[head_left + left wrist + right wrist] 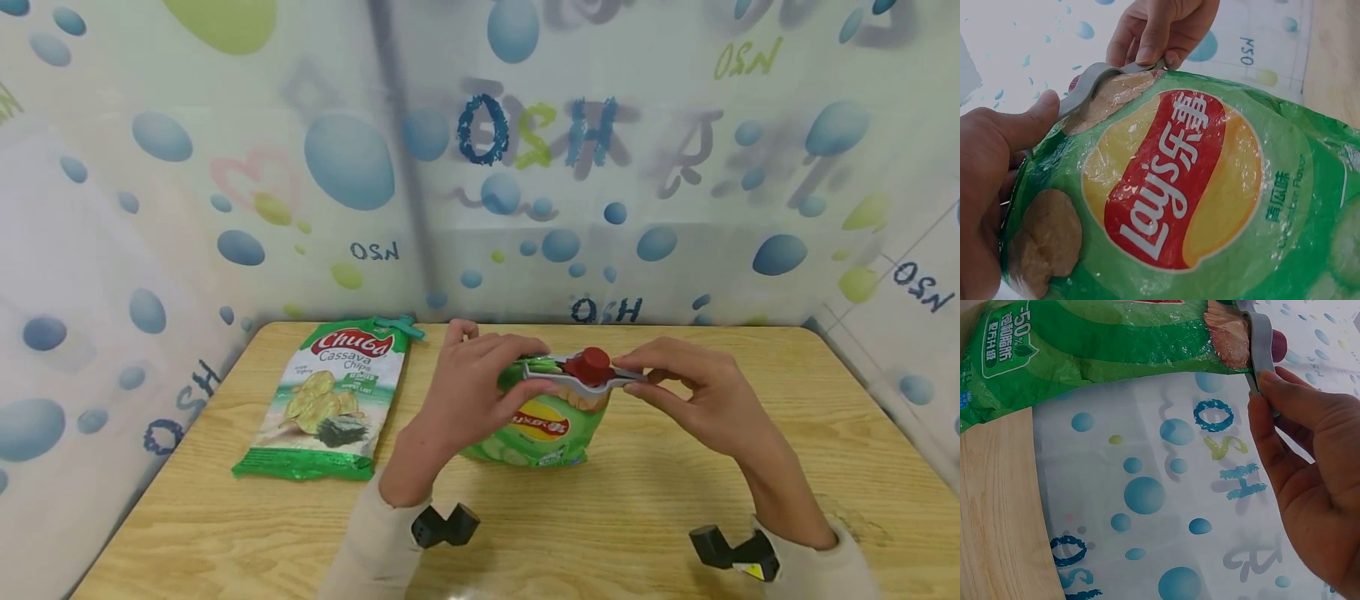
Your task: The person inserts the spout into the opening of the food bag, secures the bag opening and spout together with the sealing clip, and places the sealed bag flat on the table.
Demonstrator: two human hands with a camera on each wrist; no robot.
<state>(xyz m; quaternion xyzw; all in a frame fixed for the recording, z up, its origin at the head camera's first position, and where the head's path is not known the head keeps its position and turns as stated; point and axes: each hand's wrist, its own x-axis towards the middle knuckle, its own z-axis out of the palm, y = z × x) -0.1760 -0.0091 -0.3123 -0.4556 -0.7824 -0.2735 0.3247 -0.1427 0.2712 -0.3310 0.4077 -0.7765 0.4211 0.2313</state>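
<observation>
A green Lay's chip bag [543, 442] stands upright on the table, its top edge running through a grey bag clip [573, 385] with a round red cap [593, 365]. My left hand [468, 387] grips the bag's top left, thumb in front at the clip's end and fingers behind, partly hidden by the bag. At the opposite end, my right hand [693, 392] pinches the clip's tip between thumb and fingers. The right wrist view shows the clip [1262, 347] lying along the bag's top edge, with the right thumb [1272, 384] pressed on its end.
A Chuba cassava chips bag [326, 400] lies flat to the left, with a teal clip [401, 325] at its top corner. The wooden table [600, 533] ends at a patterned curtain [450, 208] behind.
</observation>
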